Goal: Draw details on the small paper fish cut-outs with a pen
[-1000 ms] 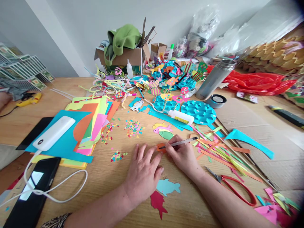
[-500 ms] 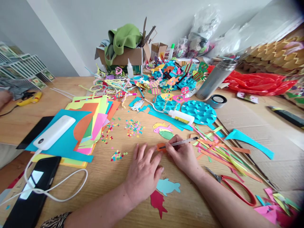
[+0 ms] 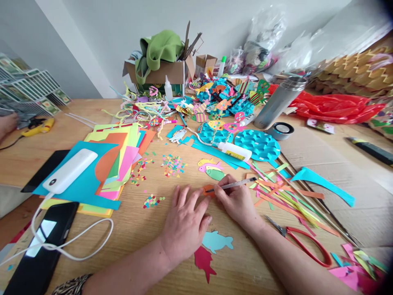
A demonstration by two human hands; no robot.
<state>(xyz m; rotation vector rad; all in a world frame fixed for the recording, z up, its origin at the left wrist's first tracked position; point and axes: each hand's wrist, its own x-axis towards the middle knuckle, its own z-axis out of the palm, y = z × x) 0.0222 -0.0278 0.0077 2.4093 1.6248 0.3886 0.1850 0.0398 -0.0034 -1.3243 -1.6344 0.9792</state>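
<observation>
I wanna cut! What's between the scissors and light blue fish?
In the head view, the person's right forearm lies between the scissors and light blue fish.

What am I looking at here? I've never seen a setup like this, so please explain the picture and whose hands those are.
There is no machine here, just a person's two bare hands. The camera is worn on that person's head and looks forward and down, so you see roughly what they see.

The right hand holds a pen, its tip at a small orange paper. The left hand holds nothing visible; it rests spread beside that paper.

Closer to the wearer on the table lie a pale blue fish and a red fish. Scissors and paper strips lie to the right, a phone to the left. At the far left edge is part of another person's hand.
</observation>
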